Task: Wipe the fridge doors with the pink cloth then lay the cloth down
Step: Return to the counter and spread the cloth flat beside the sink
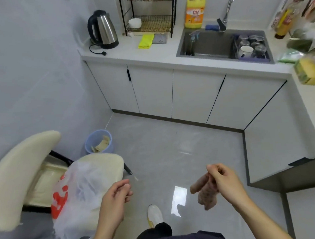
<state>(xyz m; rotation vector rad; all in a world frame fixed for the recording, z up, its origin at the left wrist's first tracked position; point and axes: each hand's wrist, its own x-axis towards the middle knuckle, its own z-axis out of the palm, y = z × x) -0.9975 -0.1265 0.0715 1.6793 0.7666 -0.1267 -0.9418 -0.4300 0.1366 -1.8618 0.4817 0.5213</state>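
The pink cloth (206, 194) hangs bunched from my right hand (222, 178), which grips its top edge over the grey floor at lower right. My left hand (117, 194) is at lower centre, fingers loosely curled, holding nothing, next to a plastic bag. No fridge door is in view.
A cream chair (21, 175) with a white plastic bag (75, 205) on it stands at lower left. A blue waste bin (99, 142) sits by the wall. Ahead is a white counter (147, 54) with a kettle (103, 30), dish rack, yellow cloth (145, 41) and sink (213, 43). My foot (154, 214) is below.
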